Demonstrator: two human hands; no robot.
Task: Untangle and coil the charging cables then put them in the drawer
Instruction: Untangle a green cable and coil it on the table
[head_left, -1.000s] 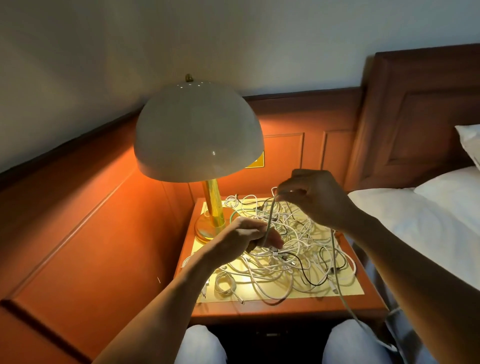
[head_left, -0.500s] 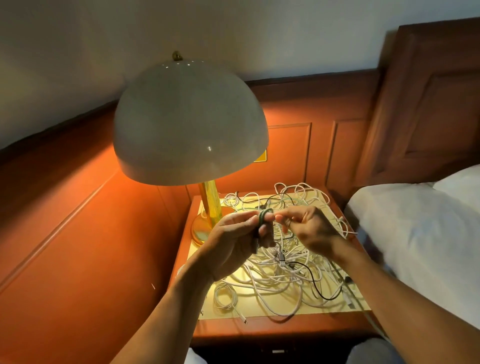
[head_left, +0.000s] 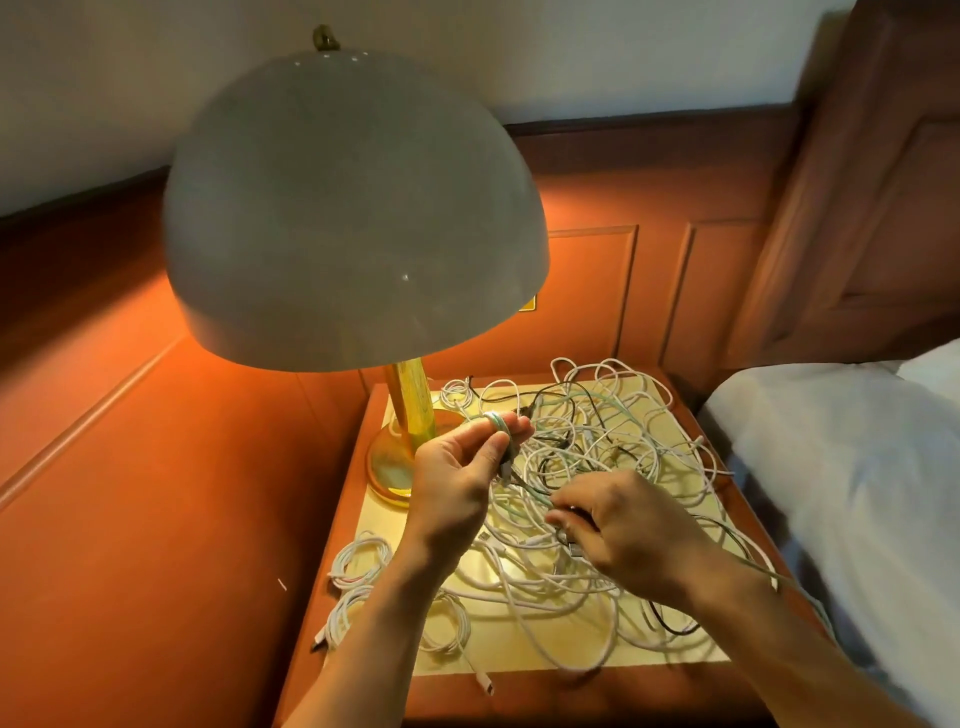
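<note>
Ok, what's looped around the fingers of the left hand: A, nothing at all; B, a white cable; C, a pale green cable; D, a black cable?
C: a pale green cable is looped round the raised left hand, while the white and black ones lie in the tangle on the nightstand.

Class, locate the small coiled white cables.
Head view: the small coiled white cables lie on the wooden nightstand's front-left edge, beside the left forearm.
</note>
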